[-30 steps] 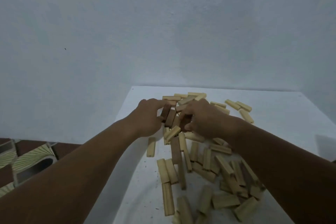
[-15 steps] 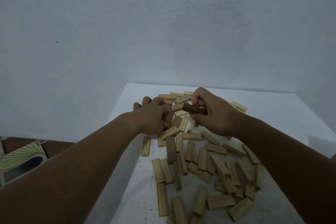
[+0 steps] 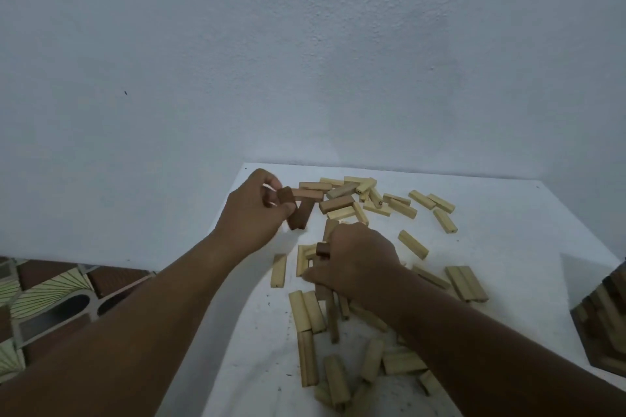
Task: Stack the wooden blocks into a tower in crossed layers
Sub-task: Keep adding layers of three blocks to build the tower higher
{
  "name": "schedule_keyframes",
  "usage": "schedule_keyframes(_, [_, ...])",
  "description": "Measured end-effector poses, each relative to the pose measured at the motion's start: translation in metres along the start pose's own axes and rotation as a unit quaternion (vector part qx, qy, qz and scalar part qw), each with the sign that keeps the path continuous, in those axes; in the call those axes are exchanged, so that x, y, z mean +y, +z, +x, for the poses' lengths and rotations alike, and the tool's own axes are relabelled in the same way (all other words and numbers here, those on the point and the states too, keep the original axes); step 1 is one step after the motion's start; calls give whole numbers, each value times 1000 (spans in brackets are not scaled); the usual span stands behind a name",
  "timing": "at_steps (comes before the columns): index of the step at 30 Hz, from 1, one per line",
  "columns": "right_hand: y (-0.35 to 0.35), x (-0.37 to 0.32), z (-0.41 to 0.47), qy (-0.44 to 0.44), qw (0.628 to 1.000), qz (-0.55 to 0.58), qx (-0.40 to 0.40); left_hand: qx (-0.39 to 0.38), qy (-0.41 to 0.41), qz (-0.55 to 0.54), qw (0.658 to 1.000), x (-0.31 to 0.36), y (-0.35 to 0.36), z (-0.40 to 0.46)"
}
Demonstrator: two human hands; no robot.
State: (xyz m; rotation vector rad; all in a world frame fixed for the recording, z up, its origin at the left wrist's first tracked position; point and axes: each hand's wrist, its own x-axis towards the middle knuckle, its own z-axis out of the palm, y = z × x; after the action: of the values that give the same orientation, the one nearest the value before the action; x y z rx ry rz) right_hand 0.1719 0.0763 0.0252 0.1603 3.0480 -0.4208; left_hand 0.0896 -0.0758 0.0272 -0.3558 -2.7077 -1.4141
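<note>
While gripping two dark brown blocks (image 3: 298,211) raised above the white bench (image 3: 508,247) at 11 o'clock of the pile, left hand (image 3: 252,215) curled round them; right hand (image 3: 355,264) down at the pile's centre, fingers closed on another dark block (image 3: 322,250); pale wooden blocks (image 3: 355,203) scattered flat from 12 to 6 o'clock; stacked dark tower (image 3: 603,315) at 3 o'clock, cut by the frame edge; patterned floor (image 3: 40,301) at 8 o'clock.
</note>
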Motion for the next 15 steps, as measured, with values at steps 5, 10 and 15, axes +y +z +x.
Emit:
schedule_keyframes(5, [-6,-5,-1,44,998,48,6,32,-61,-102,992,-3,-20,-42])
schedule_keyframes(10, [-22,12,-24,80,958,275,23,25,-70,-144,987,13,-22,-81])
schedule_keyframes(15, [-49,46,-76,100,923,358,97,-23,-68,-224,972,49,2,-124])
